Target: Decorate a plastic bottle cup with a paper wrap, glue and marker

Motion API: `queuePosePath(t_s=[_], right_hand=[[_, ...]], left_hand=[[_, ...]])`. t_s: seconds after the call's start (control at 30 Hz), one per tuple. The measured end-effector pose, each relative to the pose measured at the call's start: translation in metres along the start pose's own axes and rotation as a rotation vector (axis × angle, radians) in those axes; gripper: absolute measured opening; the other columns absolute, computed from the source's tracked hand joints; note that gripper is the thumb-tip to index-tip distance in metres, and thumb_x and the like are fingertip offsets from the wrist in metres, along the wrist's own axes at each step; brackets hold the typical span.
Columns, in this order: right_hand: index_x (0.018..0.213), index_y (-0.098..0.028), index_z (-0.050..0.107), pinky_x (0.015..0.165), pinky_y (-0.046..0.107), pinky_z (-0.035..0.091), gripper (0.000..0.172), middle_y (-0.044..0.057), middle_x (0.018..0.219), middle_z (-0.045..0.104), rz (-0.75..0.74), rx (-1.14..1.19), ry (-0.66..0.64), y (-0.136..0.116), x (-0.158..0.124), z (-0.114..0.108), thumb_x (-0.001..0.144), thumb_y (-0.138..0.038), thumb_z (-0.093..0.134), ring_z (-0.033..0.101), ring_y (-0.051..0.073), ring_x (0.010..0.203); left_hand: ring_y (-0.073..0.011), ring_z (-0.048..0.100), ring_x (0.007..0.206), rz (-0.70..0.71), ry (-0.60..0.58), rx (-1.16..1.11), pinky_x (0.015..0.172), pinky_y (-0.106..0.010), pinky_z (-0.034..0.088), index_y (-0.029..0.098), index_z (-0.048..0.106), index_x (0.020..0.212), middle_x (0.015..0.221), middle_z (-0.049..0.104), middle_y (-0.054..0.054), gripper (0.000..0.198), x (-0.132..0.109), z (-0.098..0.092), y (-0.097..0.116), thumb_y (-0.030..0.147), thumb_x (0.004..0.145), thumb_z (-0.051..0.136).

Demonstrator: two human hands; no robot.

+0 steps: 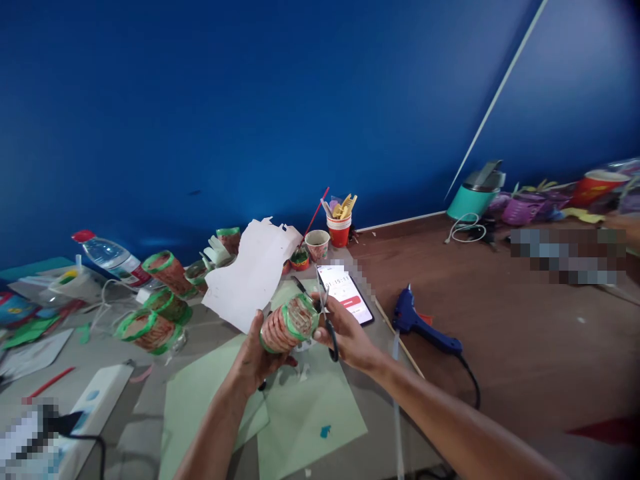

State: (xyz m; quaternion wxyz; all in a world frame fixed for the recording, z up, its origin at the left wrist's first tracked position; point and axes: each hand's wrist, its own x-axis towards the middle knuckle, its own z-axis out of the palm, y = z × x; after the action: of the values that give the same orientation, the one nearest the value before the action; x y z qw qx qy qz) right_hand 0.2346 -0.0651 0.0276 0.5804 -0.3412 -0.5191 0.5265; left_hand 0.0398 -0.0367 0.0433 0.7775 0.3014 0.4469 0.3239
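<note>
My left hand (254,360) is wrapped round a paper cup (289,325) covered in orange-patterned paper with a green rim, held on its side. My right hand (347,337) grips black-handled scissors (323,313), whose blades reach the cup's green rim. Both hands hover over light green paper sheets (305,413) on the grey mat. A phone (346,293) with a lit screen lies just behind the hands.
Several similar decorated cups (150,330) lie at the left beside a water bottle (113,257) and a white cut paper sheet (253,273). A blue glue gun (425,327) rests on the brown floor at right. A red cup of tools (340,227) stands by the blue wall.
</note>
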Motion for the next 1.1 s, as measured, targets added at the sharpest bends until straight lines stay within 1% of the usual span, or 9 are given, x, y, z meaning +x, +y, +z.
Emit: queuePosePath(t_s=[0.1,0.2,0.3,0.43,0.57,0.67,0.77,0.93,1.1], right_hand=[[0.114,-0.021,0.058,0.073,0.028,0.044,0.056,0.004,0.093,0.056,-0.017,-0.019,-0.043,-0.002,0.001,0.000,0.072,-0.056,0.070,0.051,0.016,0.077],[0.100,-0.019,0.063,0.072,0.028,0.044,0.049,0.002,0.082,0.056,-0.034,-0.060,-0.056,-0.006,0.003,0.000,0.073,-0.059,0.068,0.049,0.016,0.075],[0.094,-0.017,0.063,0.067,0.027,0.042,0.049,0.001,0.074,0.051,-0.017,-0.064,-0.065,-0.010,0.003,0.001,0.072,-0.060,0.069,0.045,0.015,0.071],[0.094,-0.016,0.062,0.060,0.024,0.038,0.050,-0.001,0.073,0.047,0.039,-0.057,-0.041,-0.011,0.003,0.002,0.071,-0.060,0.068,0.041,0.012,0.065],[0.100,-0.015,0.060,0.053,0.022,0.033,0.055,-0.004,0.067,0.042,0.177,-0.104,0.036,-0.002,0.005,0.000,0.067,-0.058,0.071,0.037,0.010,0.058],[0.101,-0.014,0.061,0.052,0.022,0.033,0.050,-0.004,0.063,0.044,0.237,-0.258,0.049,0.006,0.004,0.000,0.067,-0.050,0.072,0.037,0.010,0.056],[0.104,-0.015,0.062,0.051,0.022,0.032,0.045,-0.004,0.063,0.049,0.200,-0.452,0.044,0.009,0.002,0.000,0.070,-0.042,0.072,0.040,0.010,0.056],[0.097,-0.012,0.065,0.050,0.021,0.030,0.034,-0.004,0.060,0.048,0.161,-0.636,0.010,-0.001,-0.001,-0.001,0.073,-0.036,0.068,0.037,0.009,0.054],[0.091,-0.014,0.066,0.050,0.020,0.029,0.024,-0.005,0.059,0.046,0.146,-0.727,-0.052,-0.013,-0.001,-0.003,0.073,-0.030,0.067,0.036,0.009,0.054]], left_hand=[[-0.0140,0.054,0.039,0.045,-0.053,0.012,0.063,-0.038,0.057,0.008,0.071,0.082,0.056,0.067,-0.009,0.066,0.000,0.000,-0.002,0.067,0.082,0.043],[-0.0216,0.068,0.068,0.165,-0.102,-0.042,0.068,-0.038,0.057,0.012,0.069,0.101,0.084,0.074,-0.011,0.053,0.000,0.002,-0.002,0.059,0.081,0.056],[-0.0240,0.068,0.083,0.254,-0.134,-0.108,0.070,-0.037,0.058,0.016,0.066,0.112,0.103,0.072,-0.011,0.053,0.000,0.001,-0.002,0.057,0.078,0.061],[-0.0162,0.061,0.057,0.271,-0.176,-0.092,0.055,-0.030,0.054,0.011,0.068,0.104,0.080,0.072,-0.010,0.061,0.000,0.000,-0.002,0.062,0.071,0.065],[-0.0102,0.048,0.040,0.261,-0.091,-0.101,0.045,-0.026,0.049,0.009,0.069,0.086,0.053,0.062,-0.002,0.057,0.001,0.002,0.000,0.064,0.069,0.066],[-0.0083,0.044,0.036,0.280,-0.029,-0.095,0.041,-0.024,0.046,0.010,0.067,0.081,0.052,0.061,-0.001,0.056,0.001,0.004,0.002,0.064,0.067,0.067],[-0.0090,0.045,0.036,0.302,0.007,-0.064,0.041,-0.025,0.045,0.011,0.066,0.081,0.051,0.060,-0.001,0.058,0.002,0.003,0.002,0.066,0.064,0.067],[-0.0112,0.049,0.039,0.339,0.049,-0.028,0.043,-0.025,0.047,0.011,0.066,0.076,0.048,0.059,-0.001,0.056,0.004,-0.001,-0.002,0.067,0.066,0.065],[-0.0115,0.048,0.036,0.342,0.116,0.021,0.042,-0.026,0.047,0.011,0.068,0.087,0.048,0.061,-0.001,0.065,0.006,0.000,0.001,0.071,0.063,0.064]])
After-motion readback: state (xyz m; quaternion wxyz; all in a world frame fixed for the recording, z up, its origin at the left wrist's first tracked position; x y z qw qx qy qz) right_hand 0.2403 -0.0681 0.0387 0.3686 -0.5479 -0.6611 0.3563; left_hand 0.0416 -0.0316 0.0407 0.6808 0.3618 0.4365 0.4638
